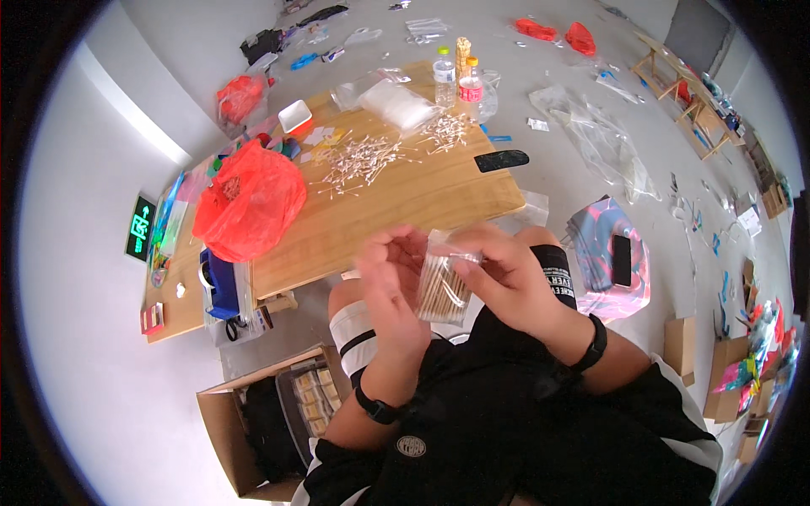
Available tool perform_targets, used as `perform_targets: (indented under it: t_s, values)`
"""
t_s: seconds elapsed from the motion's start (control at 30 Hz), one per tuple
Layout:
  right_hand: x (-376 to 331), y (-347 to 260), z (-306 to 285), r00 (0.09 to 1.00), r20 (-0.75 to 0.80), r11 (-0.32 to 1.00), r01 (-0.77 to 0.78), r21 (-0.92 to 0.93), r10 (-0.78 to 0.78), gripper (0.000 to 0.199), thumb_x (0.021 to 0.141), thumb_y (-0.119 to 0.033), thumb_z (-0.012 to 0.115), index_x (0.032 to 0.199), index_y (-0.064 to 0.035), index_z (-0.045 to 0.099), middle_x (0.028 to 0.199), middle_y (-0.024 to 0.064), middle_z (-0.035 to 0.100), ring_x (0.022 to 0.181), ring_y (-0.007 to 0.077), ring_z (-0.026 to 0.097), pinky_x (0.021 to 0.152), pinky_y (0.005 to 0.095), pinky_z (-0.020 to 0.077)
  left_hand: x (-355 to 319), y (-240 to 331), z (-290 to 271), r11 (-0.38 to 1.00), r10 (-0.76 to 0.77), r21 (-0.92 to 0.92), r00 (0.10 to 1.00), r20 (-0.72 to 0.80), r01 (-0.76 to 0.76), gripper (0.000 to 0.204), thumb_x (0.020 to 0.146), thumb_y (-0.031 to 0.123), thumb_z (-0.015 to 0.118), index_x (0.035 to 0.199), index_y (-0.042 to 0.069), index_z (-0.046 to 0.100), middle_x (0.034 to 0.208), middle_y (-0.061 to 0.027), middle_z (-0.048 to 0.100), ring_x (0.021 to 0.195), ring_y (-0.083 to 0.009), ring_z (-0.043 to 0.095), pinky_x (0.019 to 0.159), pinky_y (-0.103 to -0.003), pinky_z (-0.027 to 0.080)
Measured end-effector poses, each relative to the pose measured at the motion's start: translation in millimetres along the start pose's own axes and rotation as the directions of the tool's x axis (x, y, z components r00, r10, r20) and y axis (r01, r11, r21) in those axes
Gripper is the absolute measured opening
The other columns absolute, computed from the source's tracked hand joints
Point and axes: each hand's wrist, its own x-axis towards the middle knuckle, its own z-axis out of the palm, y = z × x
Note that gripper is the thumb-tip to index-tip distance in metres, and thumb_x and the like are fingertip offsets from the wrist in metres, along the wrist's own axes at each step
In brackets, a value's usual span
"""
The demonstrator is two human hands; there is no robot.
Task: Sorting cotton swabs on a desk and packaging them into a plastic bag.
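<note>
A small clear plastic bag of cotton swabs is held up over my lap, its wooden sticks standing side by side. My right hand grips the bag's upper right side, thumb across the front. Along the bag's left edge is my left hand, its palm turned toward the bag and its fingers apart, somewhat blurred by motion. I cannot tell whether it touches the plastic. Beyond my hands, loose cotton swabs lie scattered in a pile on the wooden table.
A red plastic bag, a white box, a clear bag of white material and bottles stand on the table. A blue tape dispenser sits near its left end. Below is an open cardboard box; a phone rests on a patterned stool.
</note>
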Motion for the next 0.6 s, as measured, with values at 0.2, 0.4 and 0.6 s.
perform_targets:
  t_s: [0.2, 0.4, 0.6]
  values:
    - [5, 0, -12, 0.995, -0.043, 0.976, -0.08, 0.203, 0.091, 0.059, 0.096, 0.001, 0.064, 0.147, -0.0056, 0.035, 0.122, 0.0081, 0.059, 0.112, 0.0151, 0.059, 0.095, 0.0293, 0.0493, -2, 7, -10, 0.924, -0.168, 0.38, 0.921, 0.352, 0.024, 0.031, 0.103, 0.017, 0.058, 0.13, 0.002, 0.052, 0.114, -0.0069, 0.063, 0.099, -0.012, 0.062, 0.089, -0.029, 0.049]
    - [-6, 15, -13, 0.973, 0.094, 0.963, -0.223, 0.149, 0.211, 0.041, 0.094, -0.005, 0.072, 0.129, -0.0006, 0.051, 0.114, 0.0057, 0.064, 0.107, 0.0113, 0.064, 0.081, 0.0261, 0.0558, 1, 2, 1, 0.983, -0.072, 0.178, 0.991, 0.111, 0.051, 0.036, 0.093, -0.002, 0.069, 0.124, -0.001, 0.052, 0.114, -0.0097, 0.063, 0.103, -0.0147, 0.063, 0.091, -0.029, 0.051]
    - [-7, 17, -19, 0.963, 0.035, 0.941, -0.268, 0.209, 0.266, 0.025, 0.098, -0.01, 0.069, 0.118, 0.001, 0.058, 0.102, 0.0037, 0.066, 0.089, 0.0087, 0.064, 0.076, 0.0246, 0.0543, 3, -7, -10, 0.928, 0.192, 0.311, 0.979, 0.071, -0.204, 0.042, 0.085, -0.009, 0.073, 0.12, -0.001, 0.05, 0.113, -0.0102, 0.06, 0.105, -0.0173, 0.063, 0.092, -0.031, 0.052]
